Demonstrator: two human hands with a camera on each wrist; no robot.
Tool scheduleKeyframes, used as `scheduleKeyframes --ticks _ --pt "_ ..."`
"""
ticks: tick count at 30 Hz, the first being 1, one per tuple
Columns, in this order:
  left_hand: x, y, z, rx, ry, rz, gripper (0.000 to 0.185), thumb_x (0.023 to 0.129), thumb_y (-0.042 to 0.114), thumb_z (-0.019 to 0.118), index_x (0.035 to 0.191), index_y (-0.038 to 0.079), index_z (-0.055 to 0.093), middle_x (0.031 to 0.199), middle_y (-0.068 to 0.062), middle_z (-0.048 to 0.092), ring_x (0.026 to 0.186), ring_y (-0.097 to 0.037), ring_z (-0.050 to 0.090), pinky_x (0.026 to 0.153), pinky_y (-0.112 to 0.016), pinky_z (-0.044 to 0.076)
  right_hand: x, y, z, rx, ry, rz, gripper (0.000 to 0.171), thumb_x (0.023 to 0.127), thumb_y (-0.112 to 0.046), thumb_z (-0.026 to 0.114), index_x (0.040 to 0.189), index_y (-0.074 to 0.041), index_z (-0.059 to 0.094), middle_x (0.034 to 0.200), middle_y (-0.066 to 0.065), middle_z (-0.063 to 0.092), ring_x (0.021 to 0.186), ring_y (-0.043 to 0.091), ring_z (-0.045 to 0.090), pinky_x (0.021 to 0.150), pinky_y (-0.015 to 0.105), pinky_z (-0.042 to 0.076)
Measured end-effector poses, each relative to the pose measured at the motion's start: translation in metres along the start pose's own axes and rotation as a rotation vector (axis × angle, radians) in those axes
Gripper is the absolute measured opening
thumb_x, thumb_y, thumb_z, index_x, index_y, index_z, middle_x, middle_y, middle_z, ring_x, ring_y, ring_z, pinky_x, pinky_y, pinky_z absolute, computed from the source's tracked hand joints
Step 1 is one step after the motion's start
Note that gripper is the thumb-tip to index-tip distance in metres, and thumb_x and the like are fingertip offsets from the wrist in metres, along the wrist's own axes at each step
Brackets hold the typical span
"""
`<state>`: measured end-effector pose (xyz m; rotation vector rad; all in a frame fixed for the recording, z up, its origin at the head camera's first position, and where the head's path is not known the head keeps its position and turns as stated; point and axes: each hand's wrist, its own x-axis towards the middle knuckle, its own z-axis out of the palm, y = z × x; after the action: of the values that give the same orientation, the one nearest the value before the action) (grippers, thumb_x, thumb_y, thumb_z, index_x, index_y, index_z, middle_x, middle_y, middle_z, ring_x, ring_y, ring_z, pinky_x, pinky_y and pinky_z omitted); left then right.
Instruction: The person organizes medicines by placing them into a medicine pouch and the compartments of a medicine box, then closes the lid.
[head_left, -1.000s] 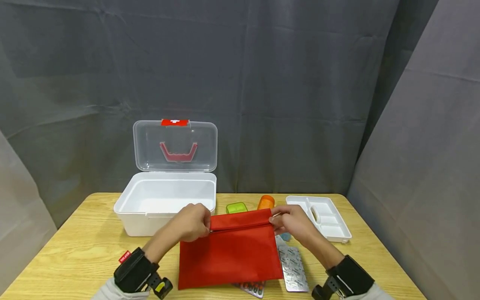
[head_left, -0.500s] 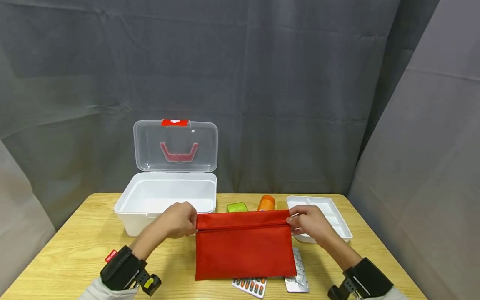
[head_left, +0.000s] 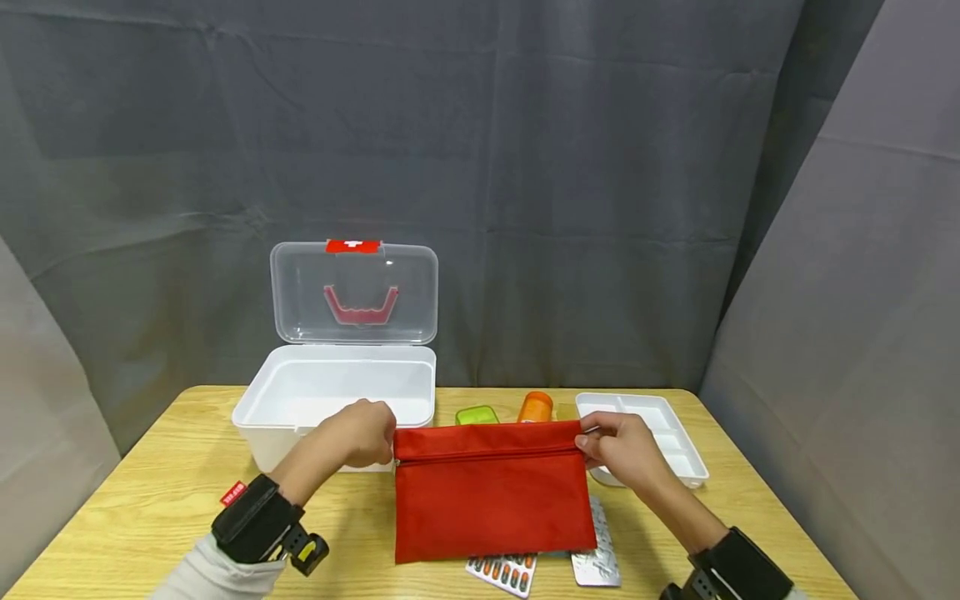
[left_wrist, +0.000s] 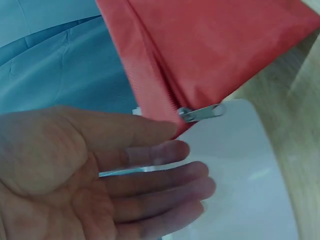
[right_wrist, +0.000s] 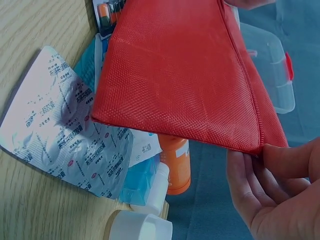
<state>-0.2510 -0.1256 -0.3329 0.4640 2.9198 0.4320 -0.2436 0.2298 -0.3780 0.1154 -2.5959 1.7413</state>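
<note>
A red zip pouch (head_left: 491,496) is held up over the wooden table (head_left: 150,500), its lower edge on the blister packs. My left hand (head_left: 360,435) pinches its top left corner and my right hand (head_left: 618,450) pinches its top right corner. In the left wrist view the red pouch (left_wrist: 215,45) shows its metal zipper pull (left_wrist: 202,112) at the left end, just past my left hand (left_wrist: 100,170). In the right wrist view the fingers of my right hand (right_wrist: 280,190) grip the corner of the red pouch (right_wrist: 175,75).
A white box (head_left: 258,417) with a raised clear lid (head_left: 354,292) stands behind my left hand. A green case (head_left: 476,414), an orange bottle (head_left: 535,407) and a white divided tray (head_left: 675,433) lie behind the pouch. Blister packs (head_left: 502,573) lie under it.
The pouch has shifted to the right and been pulled out flat between both hands. Over the last half second it has hardly moved.
</note>
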Motion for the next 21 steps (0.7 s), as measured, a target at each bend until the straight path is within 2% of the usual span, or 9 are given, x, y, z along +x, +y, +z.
scheduleKeyframes --ticks 2,4,9,13,18,21 --pt "0.0 0.004 -0.006 0.006 -0.01 0.001 0.019 0.079 0.001 0.073 0.065 0.009 0.063 0.061 0.0 0.054 0.061 -0.018 0.049 0.054 -0.027 0.038 0.0 0.0 0.0 -0.006 0.002 -0.007 0.017 0.091 0.005 0.062 0.105 0.014 0.066 0.081 0.015 0.071 0.069 0.021 0.069 0.068 0.04 0.064" --pt "0.002 0.009 -0.009 0.004 0.007 0.027 0.018 0.082 0.005 0.073 0.066 0.008 0.065 0.062 -0.001 0.057 0.061 -0.018 0.051 0.055 -0.028 0.04 0.0 0.0 0.0 -0.012 0.005 -0.012 0.017 0.091 0.005 0.062 0.105 0.014 0.066 0.082 0.015 0.071 0.069 0.02 0.069 0.068 0.039 0.064" --pt "0.014 0.026 -0.009 -0.007 0.151 0.104 0.013 0.086 0.009 0.07 0.074 0.008 0.067 0.07 -0.003 0.063 0.068 -0.021 0.057 0.062 -0.033 0.049 -0.002 -0.002 0.002 -0.014 0.02 -0.005 0.017 0.09 0.007 0.062 0.105 0.013 0.066 0.081 0.015 0.071 0.067 0.02 0.068 0.067 0.036 0.063" --pt "0.026 0.042 0.0 -0.023 0.25 0.14 0.005 0.088 0.01 0.069 0.085 0.007 0.071 0.082 -0.007 0.07 0.077 -0.026 0.062 0.074 -0.04 0.055 -0.003 -0.004 0.004 -0.026 0.034 -0.006 0.017 0.089 0.007 0.062 0.105 0.013 0.066 0.083 0.014 0.071 0.066 0.02 0.067 0.065 0.034 0.063" --pt "0.035 0.06 0.011 -0.042 0.24 0.136 0.018 0.089 0.011 0.071 0.105 0.003 0.075 0.101 -0.013 0.075 0.093 -0.032 0.068 0.086 -0.046 0.058 -0.002 -0.003 0.005 -0.051 0.035 -0.008 0.018 0.09 0.006 0.062 0.106 0.013 0.066 0.088 0.017 0.071 0.067 0.02 0.067 0.065 0.035 0.063" --pt "0.037 0.065 0.018 -0.015 0.237 0.137 0.023 0.089 0.011 0.072 0.11 0.003 0.075 0.107 -0.013 0.076 0.097 -0.032 0.07 0.089 -0.046 0.057 -0.001 -0.003 0.005 -0.057 0.038 0.0 0.018 0.09 0.006 0.062 0.106 0.013 0.066 0.089 0.018 0.071 0.068 0.021 0.068 0.065 0.036 0.063"
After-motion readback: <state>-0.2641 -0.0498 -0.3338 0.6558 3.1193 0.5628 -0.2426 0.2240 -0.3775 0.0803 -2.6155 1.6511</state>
